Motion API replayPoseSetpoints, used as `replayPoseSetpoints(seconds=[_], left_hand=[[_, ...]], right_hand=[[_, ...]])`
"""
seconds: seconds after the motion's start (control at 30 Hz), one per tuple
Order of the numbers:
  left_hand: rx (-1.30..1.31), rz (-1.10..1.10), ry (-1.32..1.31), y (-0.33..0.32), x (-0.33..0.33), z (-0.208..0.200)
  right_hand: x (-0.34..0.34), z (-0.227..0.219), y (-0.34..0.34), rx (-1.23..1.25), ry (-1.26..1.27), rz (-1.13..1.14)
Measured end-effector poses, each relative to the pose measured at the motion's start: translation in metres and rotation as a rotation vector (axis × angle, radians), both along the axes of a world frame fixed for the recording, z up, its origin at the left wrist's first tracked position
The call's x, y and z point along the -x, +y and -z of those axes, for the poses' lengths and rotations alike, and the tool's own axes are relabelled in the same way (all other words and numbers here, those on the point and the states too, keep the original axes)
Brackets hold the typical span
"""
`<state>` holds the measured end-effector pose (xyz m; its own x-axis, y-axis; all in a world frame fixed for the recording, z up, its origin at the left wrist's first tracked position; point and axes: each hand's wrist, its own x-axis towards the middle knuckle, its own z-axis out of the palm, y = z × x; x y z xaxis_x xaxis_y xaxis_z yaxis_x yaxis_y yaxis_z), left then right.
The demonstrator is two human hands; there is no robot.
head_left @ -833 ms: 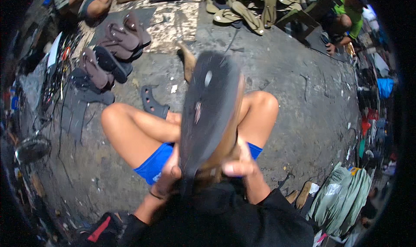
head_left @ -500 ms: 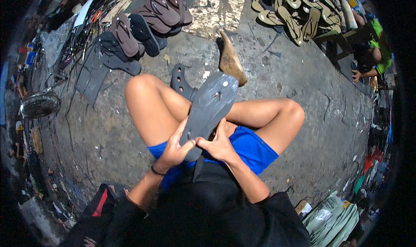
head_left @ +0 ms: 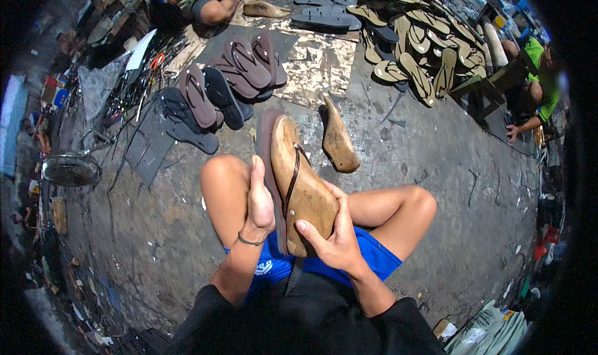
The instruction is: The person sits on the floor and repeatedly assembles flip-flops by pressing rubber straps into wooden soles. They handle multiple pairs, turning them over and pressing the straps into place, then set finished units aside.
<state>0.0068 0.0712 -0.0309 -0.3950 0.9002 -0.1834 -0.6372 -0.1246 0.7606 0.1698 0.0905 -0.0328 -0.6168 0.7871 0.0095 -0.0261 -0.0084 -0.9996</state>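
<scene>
A brown flip-flop [head_left: 268, 144] with a dark strap [head_left: 293, 184] is held tilted up over my lap. In it sits a wooden shoe last [head_left: 309, 201], the strap lying across the wood. My left hand [head_left: 259, 198] presses its palm along the outer sole edge, thumb stretched straight, the other fingers hidden behind the sole. On the other side my right hand [head_left: 339, 238] grips the heel end of the last, thumb on top. A second wooden last [head_left: 340, 137] lies on the floor just beyond.
Brown and black flip-flops [head_left: 243, 62] are piled at the far left. Many tan ones [head_left: 423, 50] lie at the far right, near a person in a green shirt [head_left: 548, 87]. Another person's leg [head_left: 218, 9] shows at the top. A small fan [head_left: 71, 169] stands left.
The flip-flop has turned from showing its grey underside to showing the last and strap. My right hand has shifted onto the last, my left along the sole edge. The view has tilted upward.
</scene>
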Motion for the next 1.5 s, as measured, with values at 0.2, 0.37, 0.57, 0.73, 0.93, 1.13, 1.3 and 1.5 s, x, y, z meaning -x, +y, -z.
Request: replayPoseSetpoints(seconds=[0.2, 0.37, 0.57, 0.73, 0.93, 1.13, 1.3, 1.5], left_hand=[[-0.118, -0.116, -0.117, 0.006, 0.095, -0.001], [-0.221, 0.022, -0.617, 0.008, 0.059, -0.015], [-0.292, 0.155, -0.785, 0.006, 0.023, 0.012], [-0.160, 0.203, -0.729, 0.009, 0.006, 0.049], [0.096, 0.402, 0.002, -0.004, -0.010, 0.030], [0.244, 0.006, 0.301, 0.042, 0.074, -0.001], [0.222, -0.518, 0.765, 0.104, 0.193, 0.005], [0.309, -0.053, 1.099, 0.140, 0.104, 0.101]], right_hand=[[-0.024, -0.015, 0.025, 0.193, 0.044, -0.199], [0.008, 0.087, 0.069, -0.208, -0.308, 0.084], [0.034, 0.097, 0.115, -0.362, -0.327, 0.326], [0.045, 0.002, 0.135, -0.345, -0.062, -0.102], [0.048, 0.049, 0.162, -0.405, -0.201, -0.025], [0.047, 0.060, 0.158, -0.249, -0.119, 0.072], [0.031, 0.096, 0.157, -0.178, -0.240, 0.073], [0.048, 0.120, 0.193, 0.017, -0.237, 0.093]])
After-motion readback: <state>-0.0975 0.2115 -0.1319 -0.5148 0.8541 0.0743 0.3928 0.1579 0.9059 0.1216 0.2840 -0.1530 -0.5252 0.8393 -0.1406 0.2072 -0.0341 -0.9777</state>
